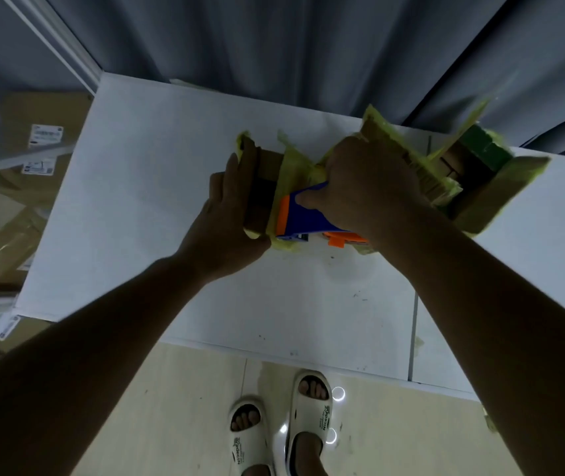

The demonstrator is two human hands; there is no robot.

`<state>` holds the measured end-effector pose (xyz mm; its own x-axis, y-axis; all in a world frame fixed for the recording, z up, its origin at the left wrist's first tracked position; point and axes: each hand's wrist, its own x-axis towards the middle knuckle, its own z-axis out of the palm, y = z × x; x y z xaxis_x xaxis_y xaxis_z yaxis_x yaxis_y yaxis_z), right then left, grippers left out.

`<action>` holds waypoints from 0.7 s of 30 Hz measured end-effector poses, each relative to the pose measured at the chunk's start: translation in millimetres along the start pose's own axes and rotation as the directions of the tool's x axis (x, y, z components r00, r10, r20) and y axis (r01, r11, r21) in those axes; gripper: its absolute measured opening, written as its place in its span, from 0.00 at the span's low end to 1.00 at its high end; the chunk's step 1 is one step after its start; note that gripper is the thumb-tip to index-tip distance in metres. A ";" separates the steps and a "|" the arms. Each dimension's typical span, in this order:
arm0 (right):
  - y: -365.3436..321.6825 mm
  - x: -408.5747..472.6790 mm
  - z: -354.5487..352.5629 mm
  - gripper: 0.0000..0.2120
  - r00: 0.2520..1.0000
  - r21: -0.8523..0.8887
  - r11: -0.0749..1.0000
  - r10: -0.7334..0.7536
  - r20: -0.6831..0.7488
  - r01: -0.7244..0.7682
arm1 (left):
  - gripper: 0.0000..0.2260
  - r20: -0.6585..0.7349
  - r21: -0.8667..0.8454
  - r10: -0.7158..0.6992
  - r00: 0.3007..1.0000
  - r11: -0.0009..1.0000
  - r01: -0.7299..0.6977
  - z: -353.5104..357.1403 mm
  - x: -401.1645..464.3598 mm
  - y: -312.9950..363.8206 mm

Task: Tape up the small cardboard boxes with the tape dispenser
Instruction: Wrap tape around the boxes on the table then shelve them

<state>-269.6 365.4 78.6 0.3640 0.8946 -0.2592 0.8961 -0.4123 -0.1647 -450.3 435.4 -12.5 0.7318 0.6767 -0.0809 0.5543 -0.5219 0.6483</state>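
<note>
Tape dispenser, unlabelled; slippers printed "Nicepin", roughly.

A blue and orange tape dispenser sits under the right hand, on a brown box banded with yellow-green tape (same tint edges the open carton beyond); the surface is white.

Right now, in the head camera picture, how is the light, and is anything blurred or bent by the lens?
Head view: dim, bluish light; both forearms are nearly black, while the white table stays bright. The wide lens bends the table edges. The right hand on the blue-orange tape dispenser and the small box look soft. Small glare spots lie by the slippers.
</note>
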 end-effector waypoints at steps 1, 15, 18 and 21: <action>-0.4 0.0 -0.6 0.27 1.000 0.013 1.000 -0.001 0.010 0.000 | 0.53 -0.035 -0.026 -0.010 0.999 1.000 0.009 3.4 -1.7 0.5; -1.6 -0.9 -10.4 0.21 0.989 0.086 0.995 0.037 0.146 -0.050 | 0.40 -0.075 -0.009 -0.078 0.994 0.997 0.077 21.2 10.3 -11.0; 3.2 1.1 -11.6 0.22 0.985 0.078 0.996 0.034 0.167 -0.048 | 0.39 -0.025 0.138 -0.090 0.996 0.986 0.093 24.5 24.9 -13.1; 11.5 4.5 -9.3 0.20 0.986 0.086 0.995 0.039 0.161 -0.053 | 0.43 0.081 0.223 -0.135 0.988 0.968 0.114 20.2 45.8 -8.5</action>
<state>-255.2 366.4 84.4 0.3527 0.8387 -0.4150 0.8502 -0.4725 -0.2322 -413.4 460.3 -37.0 0.6804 0.6962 -0.2288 0.7081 -0.5442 0.4499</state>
